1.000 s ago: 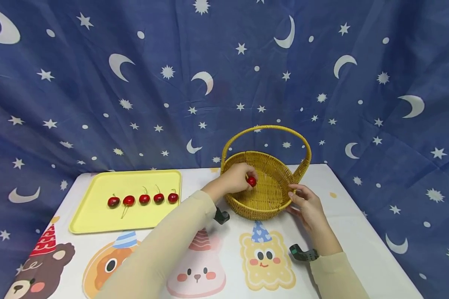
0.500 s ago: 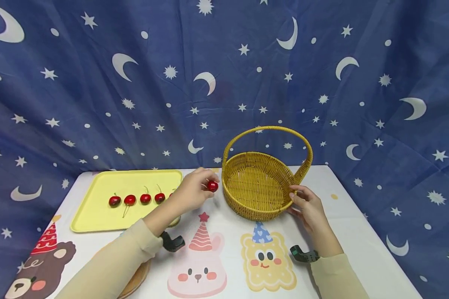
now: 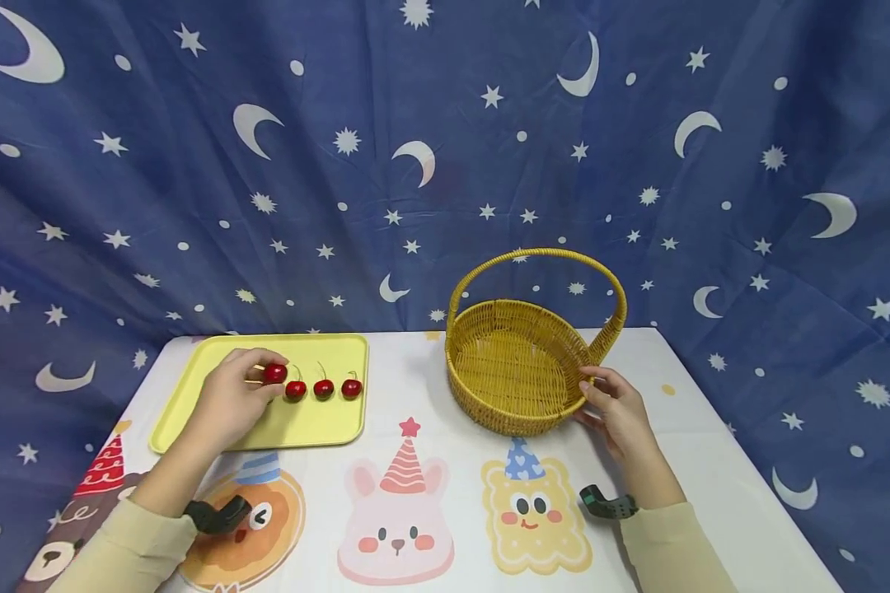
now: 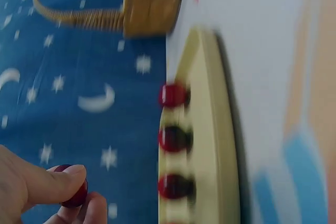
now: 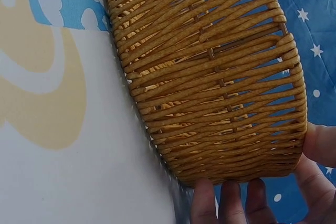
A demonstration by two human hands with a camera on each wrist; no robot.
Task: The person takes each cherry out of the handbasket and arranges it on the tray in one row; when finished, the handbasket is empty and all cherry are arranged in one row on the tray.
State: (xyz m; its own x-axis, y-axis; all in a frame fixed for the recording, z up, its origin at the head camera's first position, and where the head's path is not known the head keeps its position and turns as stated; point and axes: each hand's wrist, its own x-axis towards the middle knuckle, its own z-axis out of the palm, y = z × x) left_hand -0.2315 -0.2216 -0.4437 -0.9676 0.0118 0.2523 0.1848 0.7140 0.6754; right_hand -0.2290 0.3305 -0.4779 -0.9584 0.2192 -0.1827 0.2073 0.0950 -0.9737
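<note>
My left hand (image 3: pixel 233 399) pinches a dark red cherry (image 3: pixel 274 374) between thumb and fingers, above the yellow tray (image 3: pixel 319 432). In the left wrist view that cherry (image 4: pixel 79 195) is raised clear of the others. Three cherries show in a row on the tray, the rightmost cherry (image 3: pixel 352 387) near its right side; the left wrist view has part of another at its bottom edge. My right hand (image 3: pixel 623 416) grips the right rim of a woven wicker basket (image 3: pixel 504 416). In the right wrist view, the thumb is at the rim and fingertips (image 5: pixel 231 200) touch the basket's outside.
A white cloth with cartoon animals (image 3: pixel 396 535) covers the table. The basket's tall arched handle (image 3: pixel 537 251) rises over it, and no fruit shows inside. Behind the table hangs a blue curtain (image 3: pixel 445 165) with moons and stars. Each wrist wears a dark strap (image 3: pixel 218 515).
My left hand has carried the cherry out of the basket and leftward to above the tray. The right hand stays on the basket rim.
</note>
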